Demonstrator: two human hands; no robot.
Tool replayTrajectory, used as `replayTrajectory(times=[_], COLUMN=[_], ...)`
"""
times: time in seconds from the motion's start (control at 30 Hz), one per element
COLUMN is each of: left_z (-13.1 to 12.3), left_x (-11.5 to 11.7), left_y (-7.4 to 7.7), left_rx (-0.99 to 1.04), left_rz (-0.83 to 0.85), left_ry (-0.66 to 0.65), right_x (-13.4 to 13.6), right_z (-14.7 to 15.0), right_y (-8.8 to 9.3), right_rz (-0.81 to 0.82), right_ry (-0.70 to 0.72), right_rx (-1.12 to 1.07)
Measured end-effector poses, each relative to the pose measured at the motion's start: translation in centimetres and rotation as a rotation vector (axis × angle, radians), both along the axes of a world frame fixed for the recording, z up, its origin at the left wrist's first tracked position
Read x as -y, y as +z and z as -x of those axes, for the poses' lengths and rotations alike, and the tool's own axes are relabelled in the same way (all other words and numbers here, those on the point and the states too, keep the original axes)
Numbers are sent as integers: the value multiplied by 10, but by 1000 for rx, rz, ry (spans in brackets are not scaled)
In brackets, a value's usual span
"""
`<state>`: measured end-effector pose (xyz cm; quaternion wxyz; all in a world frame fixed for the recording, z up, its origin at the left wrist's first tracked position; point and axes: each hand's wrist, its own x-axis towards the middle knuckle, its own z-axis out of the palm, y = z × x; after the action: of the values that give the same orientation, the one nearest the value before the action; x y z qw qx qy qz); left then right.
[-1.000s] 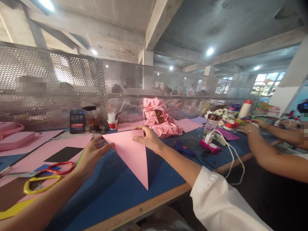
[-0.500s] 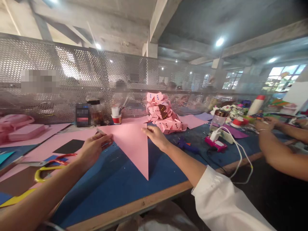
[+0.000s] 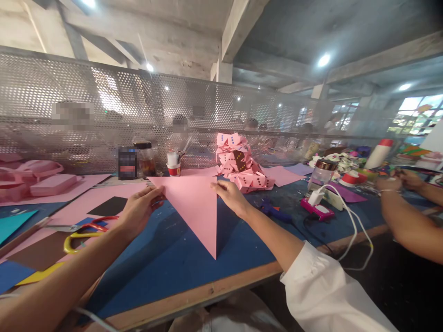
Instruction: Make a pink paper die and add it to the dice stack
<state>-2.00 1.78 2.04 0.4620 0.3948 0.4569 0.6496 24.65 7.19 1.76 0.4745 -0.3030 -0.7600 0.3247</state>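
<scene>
Between my two hands a pink paper triangle is held up over the blue table, one corner pointing down toward me. My left hand pinches its slanted edge near the upper left corner. At the upper right, my right hand grips the straight edge between thumb and fingers. Scissors with red and yellow handles lie by my left forearm, on coloured paper sheets. Behind the triangle, to the right, stands a pile of folded pink paper pieces with dark dots.
A blue glue gun lies right of my right hand, near a pink power strip with a white cable. A lidded jar stands behind it. Another person's arms work at far right. A perforated metal screen closes off the back.
The whole view has shifted slightly, so things on the table appear a little further right. Both hands keep the same hold on the pink paper triangle.
</scene>
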Motion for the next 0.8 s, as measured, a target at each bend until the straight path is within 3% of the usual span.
replayTrajectory(times=[0.8], left_z=[2], left_x=[0], left_y=[-3], left_rx=[7], left_rz=[-27], left_ry=[-39], right_x=[0], right_z=[-4], right_y=[5], right_rz=[2], right_ry=[-49], right_rx=[-32])
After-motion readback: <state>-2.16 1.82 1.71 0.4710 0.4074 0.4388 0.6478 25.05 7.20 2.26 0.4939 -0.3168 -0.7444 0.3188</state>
